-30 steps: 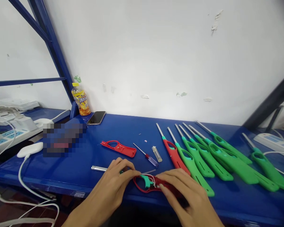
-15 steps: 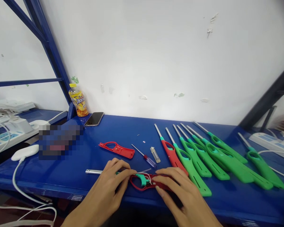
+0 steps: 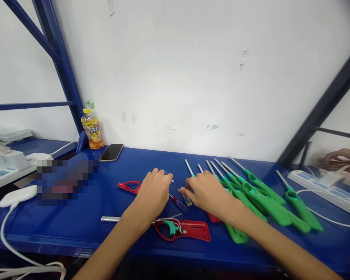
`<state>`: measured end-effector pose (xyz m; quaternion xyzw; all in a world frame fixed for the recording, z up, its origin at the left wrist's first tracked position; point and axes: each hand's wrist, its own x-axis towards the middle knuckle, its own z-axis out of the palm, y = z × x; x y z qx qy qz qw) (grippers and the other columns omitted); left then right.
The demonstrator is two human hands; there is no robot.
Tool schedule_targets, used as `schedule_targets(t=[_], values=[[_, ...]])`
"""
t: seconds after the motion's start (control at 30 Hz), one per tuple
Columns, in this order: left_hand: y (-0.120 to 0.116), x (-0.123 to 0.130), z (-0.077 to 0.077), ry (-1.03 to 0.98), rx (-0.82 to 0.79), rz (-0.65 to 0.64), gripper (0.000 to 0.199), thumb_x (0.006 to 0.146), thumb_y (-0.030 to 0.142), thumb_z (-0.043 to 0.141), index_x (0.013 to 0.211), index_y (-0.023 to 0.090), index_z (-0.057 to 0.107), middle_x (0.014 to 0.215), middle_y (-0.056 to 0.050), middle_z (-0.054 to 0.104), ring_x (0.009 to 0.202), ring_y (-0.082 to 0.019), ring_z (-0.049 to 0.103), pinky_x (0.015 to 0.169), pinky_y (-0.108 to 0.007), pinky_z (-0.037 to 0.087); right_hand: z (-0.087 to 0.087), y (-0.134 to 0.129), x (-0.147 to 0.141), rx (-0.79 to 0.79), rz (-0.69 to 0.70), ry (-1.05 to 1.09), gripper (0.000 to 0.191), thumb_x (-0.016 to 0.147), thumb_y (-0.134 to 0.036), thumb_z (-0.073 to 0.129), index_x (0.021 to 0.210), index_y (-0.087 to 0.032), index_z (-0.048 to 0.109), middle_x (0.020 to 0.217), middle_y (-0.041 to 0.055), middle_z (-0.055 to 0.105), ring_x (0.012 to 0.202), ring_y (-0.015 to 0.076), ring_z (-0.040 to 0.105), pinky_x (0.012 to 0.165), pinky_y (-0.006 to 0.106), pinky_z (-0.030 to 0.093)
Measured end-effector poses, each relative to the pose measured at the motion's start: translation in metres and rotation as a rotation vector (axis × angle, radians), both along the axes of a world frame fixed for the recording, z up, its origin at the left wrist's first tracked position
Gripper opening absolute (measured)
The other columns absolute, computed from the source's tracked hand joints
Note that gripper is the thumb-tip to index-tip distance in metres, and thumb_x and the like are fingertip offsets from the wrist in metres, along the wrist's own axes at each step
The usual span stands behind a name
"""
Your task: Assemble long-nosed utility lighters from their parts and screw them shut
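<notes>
My left hand [image 3: 154,194] is over the middle of the table with its fingers curled down; the fingertips are largely hidden. Close to them lies a tiny white piece [image 3: 172,180]. My right hand [image 3: 207,191] has its thumb and forefinger at the upper end of a small clear lighter tank [image 3: 187,200], closed on it. Between the hands lies a screwdriver [image 3: 180,204]. Below them, untouched, rests an opened red gas lighter [image 3: 196,229], its green trigger [image 3: 171,227] and white wires exposed. The loose red casing half [image 3: 130,186] is partly behind my left hand.
Several green lighters [image 3: 268,204] lie side by side on the right, metal tubes toward the wall. A phone [image 3: 111,152] and a drink bottle [image 3: 92,130] are at the back left. Power strips [image 3: 323,193] and cables flank the table. Another person's hand [image 3: 342,155] shows far right.
Both hands have left the opened red lighter and moved forward. My left hand is now near the small pieces, and my right hand has reached the clear tank. The view has shifted slightly.
</notes>
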<state>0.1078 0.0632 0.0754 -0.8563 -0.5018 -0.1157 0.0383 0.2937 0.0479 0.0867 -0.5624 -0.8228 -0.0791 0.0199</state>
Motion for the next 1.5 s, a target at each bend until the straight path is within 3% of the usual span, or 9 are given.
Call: schedule_targets(t=[0.1,0.23,0.43,0.67,0.87,1.03,1.13,1.33,1.5], values=[[0.033,0.005,0.003,0.007,-0.086,0.046,0.025,0.103,0.033,0.069,0.121,0.016,0.068,0.121,-0.008,0.070,0.109,-0.025,0.069,0.095,-0.048,0.059,-0.010,0.002,-0.005,-0.030,-0.050,-0.002,0.034,0.103,-0.043,0.065,0.089,-0.016,0.079,0.083,0.0147,0.079,0.084,0.0318,0.078,0.072,0.035,0.049],[0.071,0.011,0.011,0.014,-0.274,-0.006,0.032,0.103,0.037,0.069,0.128,0.017,0.066,0.127,-0.010,0.069,0.107,-0.024,0.071,0.091,-0.045,0.062,-0.015,0.000,-0.001,-0.075,-0.080,0.024,0.028,0.104,-0.041,0.064,0.098,-0.019,0.079,0.089,0.0115,0.081,0.088,0.0291,0.079,0.068,0.032,0.048],[0.090,0.018,0.006,0.033,-0.441,-0.067,0.031,0.103,0.037,0.070,0.126,0.017,0.067,0.123,-0.009,0.070,0.102,-0.023,0.072,0.087,-0.042,0.063,-0.010,0.004,0.005,-0.076,-0.139,0.051,0.027,0.104,-0.037,0.062,0.093,-0.018,0.079,0.091,0.0135,0.081,0.088,0.0306,0.079,0.069,0.033,0.048],[0.066,0.017,0.008,-0.076,-0.270,-0.062,0.029,0.103,0.038,0.070,0.123,0.016,0.068,0.123,-0.009,0.070,0.106,-0.024,0.071,0.092,-0.045,0.061,-0.009,-0.001,0.003,-0.060,-0.170,0.098,0.030,0.105,-0.029,0.057,0.088,-0.015,0.077,0.085,0.0167,0.079,0.085,0.0298,0.078,0.071,0.033,0.047],[0.013,-0.009,0.024,-0.415,-0.053,-0.130,0.011,0.103,0.018,0.061,0.101,0.020,0.072,0.096,-0.001,0.075,0.088,-0.018,0.069,0.086,-0.035,0.055,0.007,-0.030,0.013,-0.055,-0.175,0.206,0.031,0.107,-0.034,0.054,0.090,-0.021,0.076,0.075,0.0073,0.076,0.073,0.0249,0.074,0.063,0.031,0.041],[-0.023,-0.025,0.029,-0.690,0.025,-0.149,0.023,0.105,0.029,0.054,0.113,0.026,0.075,0.101,-0.001,0.076,0.081,-0.017,0.068,0.076,-0.031,0.053,0.012,-0.049,0.012,-0.095,-0.100,0.606,0.027,0.109,-0.039,0.050,0.092,-0.025,0.066,0.068,-0.0038,0.070,0.062,0.0166,0.065,0.059,0.028,0.039],[-0.028,-0.026,0.028,-0.788,0.001,-0.137,0.026,0.104,0.033,0.053,0.105,0.025,0.077,0.102,-0.002,0.078,0.084,-0.018,0.069,0.074,-0.030,0.053,0.005,-0.045,0.006,-0.116,0.000,0.897,0.022,0.108,-0.037,0.050,0.092,-0.025,0.059,0.076,-0.0037,0.071,0.067,0.0155,0.065,0.060,0.026,0.041],[-0.029,-0.024,0.028,-0.870,-0.292,-0.171,0.021,0.097,0.035,0.062,0.092,0.021,0.077,0.061,0.002,0.067,0.056,-0.015,0.064,0.050,-0.022,0.046,0.001,-0.041,-0.002,-0.040,0.022,1.068,0.007,0.100,-0.027,0.058,0.094,-0.025,0.057,0.091,-0.0014,0.077,0.080,0.0163,0.071,0.066,0.026,0.046],[-0.036,-0.021,0.034,-1.036,-0.082,-0.160,0.019,0.096,0.037,0.066,0.092,0.022,0.077,0.094,-0.003,0.075,0.077,-0.016,0.068,0.060,-0.022,0.052,0.001,-0.046,-0.010,-0.082,0.096,1.107,0.008,0.095,-0.019,0.062,0.090,-0.024,0.059,0.080,-0.0035,0.075,0.074,0.0144,0.073,0.066,0.024,0.049]])
